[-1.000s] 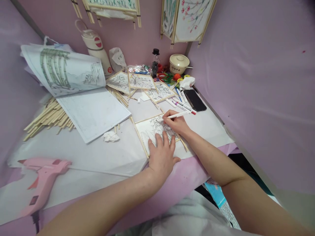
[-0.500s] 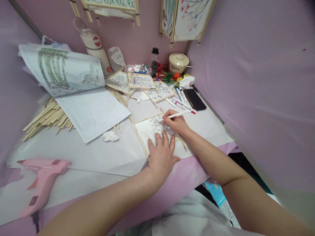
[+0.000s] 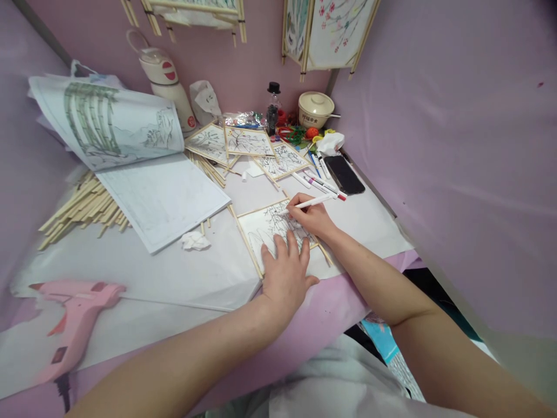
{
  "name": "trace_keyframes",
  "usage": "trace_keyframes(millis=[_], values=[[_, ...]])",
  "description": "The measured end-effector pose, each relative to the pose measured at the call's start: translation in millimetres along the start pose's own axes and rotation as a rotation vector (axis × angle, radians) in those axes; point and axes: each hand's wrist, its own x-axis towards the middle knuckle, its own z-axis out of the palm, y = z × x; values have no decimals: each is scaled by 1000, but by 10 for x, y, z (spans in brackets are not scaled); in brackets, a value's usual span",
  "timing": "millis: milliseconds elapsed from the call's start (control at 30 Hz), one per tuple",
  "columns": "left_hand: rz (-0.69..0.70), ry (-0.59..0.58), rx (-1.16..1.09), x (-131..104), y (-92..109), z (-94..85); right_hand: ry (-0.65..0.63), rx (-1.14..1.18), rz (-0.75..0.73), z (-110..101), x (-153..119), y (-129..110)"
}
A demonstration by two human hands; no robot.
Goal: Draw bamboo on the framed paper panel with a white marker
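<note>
A white sheet with dark branch-like lines, edged by thin wooden sticks, forms a framed drawing (image 3: 256, 227) on the table in front of me. My left hand (image 3: 285, 276) lies on its lower part with the fingers spread. A white pen (image 3: 314, 201) is pinched in my right hand (image 3: 310, 215), its tip down on the upper part of the sheet. The side of that hand rests over the frame's right part and hides some of the lines. Behind it lie more framed drawings (image 3: 249, 143), partly overlapping.
At the left are an open sketch pad (image 3: 167, 200), a pile of wooden sticks (image 3: 87, 209), crumpled paper (image 3: 195, 240) and a pink glue gun (image 3: 80, 307). Pens, a phone (image 3: 344, 174), a lidded bowl (image 3: 315, 111) and a bottle (image 3: 167, 84) stand or lie farther back.
The view has shifted very slightly. Both hands, the pen and the framed drawing hold nearly the same places.
</note>
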Motion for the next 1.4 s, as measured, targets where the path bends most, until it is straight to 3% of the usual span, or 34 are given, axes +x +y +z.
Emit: trace_keyframes(millis=[967, 1400], values=[[8, 1, 4, -2, -2, 1, 9, -7, -17, -26, -10, -1], [18, 93, 15, -41, -16, 35, 19, 26, -57, -42, -5, -3]])
